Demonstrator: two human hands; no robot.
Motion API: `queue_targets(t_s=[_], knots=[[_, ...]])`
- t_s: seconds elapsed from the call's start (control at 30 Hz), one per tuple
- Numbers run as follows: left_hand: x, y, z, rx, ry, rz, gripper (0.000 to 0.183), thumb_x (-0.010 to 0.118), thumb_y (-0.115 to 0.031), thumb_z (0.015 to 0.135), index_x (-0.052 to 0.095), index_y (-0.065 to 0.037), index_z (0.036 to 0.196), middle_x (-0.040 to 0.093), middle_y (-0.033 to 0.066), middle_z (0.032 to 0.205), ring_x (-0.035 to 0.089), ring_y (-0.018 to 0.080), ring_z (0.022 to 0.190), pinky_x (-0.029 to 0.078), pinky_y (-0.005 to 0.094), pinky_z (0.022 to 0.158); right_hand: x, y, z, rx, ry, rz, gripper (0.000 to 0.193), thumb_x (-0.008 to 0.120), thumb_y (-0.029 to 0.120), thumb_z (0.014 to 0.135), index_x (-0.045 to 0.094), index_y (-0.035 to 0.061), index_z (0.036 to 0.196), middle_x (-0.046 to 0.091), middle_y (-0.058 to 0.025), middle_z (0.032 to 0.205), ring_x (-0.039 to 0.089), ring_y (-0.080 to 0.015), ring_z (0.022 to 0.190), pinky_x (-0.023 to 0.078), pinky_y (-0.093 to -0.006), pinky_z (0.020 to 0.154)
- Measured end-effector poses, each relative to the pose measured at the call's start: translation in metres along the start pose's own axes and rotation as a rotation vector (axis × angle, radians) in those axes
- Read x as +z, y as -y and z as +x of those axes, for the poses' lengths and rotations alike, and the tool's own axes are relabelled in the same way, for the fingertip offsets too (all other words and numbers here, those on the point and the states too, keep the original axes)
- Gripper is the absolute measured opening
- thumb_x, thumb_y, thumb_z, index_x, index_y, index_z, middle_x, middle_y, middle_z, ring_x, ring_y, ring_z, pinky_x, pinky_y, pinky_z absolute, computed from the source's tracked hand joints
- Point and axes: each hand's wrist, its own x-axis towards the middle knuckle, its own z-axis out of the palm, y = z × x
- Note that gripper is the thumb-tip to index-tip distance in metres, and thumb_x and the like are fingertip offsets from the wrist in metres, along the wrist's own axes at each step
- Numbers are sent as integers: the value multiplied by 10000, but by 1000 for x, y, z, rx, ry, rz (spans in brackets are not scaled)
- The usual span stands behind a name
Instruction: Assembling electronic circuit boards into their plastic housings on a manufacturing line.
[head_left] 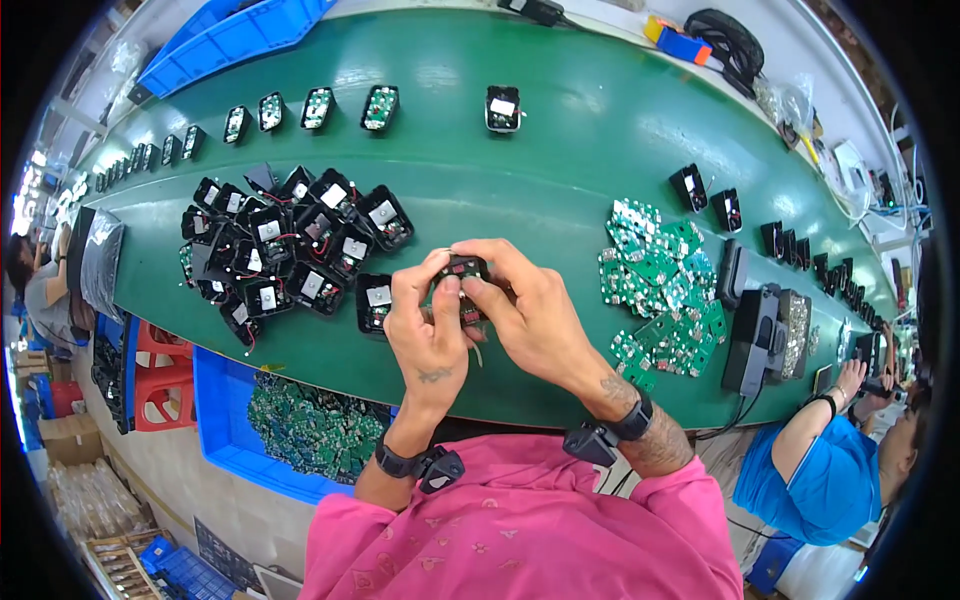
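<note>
The left hand (425, 325) and right hand (532, 312) together held a small black electronics housing (467, 266), loose green circuit boards (655, 272) at its three o'clock, heaped open casings (268, 228) at nine. It looked light, rigid, fragile inside; its outer walls seemed the safest hold.

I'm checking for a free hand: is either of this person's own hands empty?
No, the left hand and the right hand hold one small black part between them.

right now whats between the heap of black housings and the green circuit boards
In the head view: the left hand and right hand holding a small black unit, a lone black housing, and green tabletop.
</note>
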Motion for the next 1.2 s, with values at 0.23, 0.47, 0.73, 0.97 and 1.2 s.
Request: queue_targets(t_s=[0.23, 0.47, 0.73, 0.97, 1.2], knots=[[-23, -12, 26, -178, -30, -88, 414, 456, -185, 1047, 412, -2, 1417, 595, 203, 1288, 635, 123, 554, 500, 232, 446, 7, -14, 66, -168, 117, -175, 298, 611, 103, 947, 616, 59, 1242, 684, -101, 804, 672, -157, 701, 528, -329, 628], [-9, -18, -40, -97, 198, 19, 635, 597, -69, 927, 303, 50, 1476, 409, 234, 1497, 656, 143, 676, 540, 235, 573, -6, -44, 206, -51, -253, -583, 323, 648, 199, 907, 655, 29, 1181, 713, -202, 955, 708, -327, 844, 555, -435, 775], [-9, 16, -78, 36, 260, 92, 448, 638, 9, 905, 476, 33, 1321, 604, 217, 1278, 705, 197, 690, 572, 287, 578, -12, -10, 208, -168, -217, -1147, 641, 754, 270, 795, 520, 41, 1346, 569, -221, 1320, 518, -400, 1252, 482, -477, 988], [1, 11, -65, -86, 395, 41, 420, 636, -16, 911, 491, 43, 1301, 639, 181, 1213, 704, 176, 708, 568, 270, 607, -97, -60, 203, -119, 6, -1105, 771, 797, 243, 694, 498, 43, 1376, 582, -219, 1225, 544, -393, 1166, 468, -458, 1008], [1, -11, -33, -395, 358, -550, 1114, 747, -148, 890, -126, -110, 1581, 66, 202, 1643, 637, 259, 1112, 594, 298, 785, -81, 21, 42, -317, 491, -776, 826, 829, 199, 704, 431, -18, 1395, 587, -217, 1195, 559, -398, 1131, 465, -457, 973]])
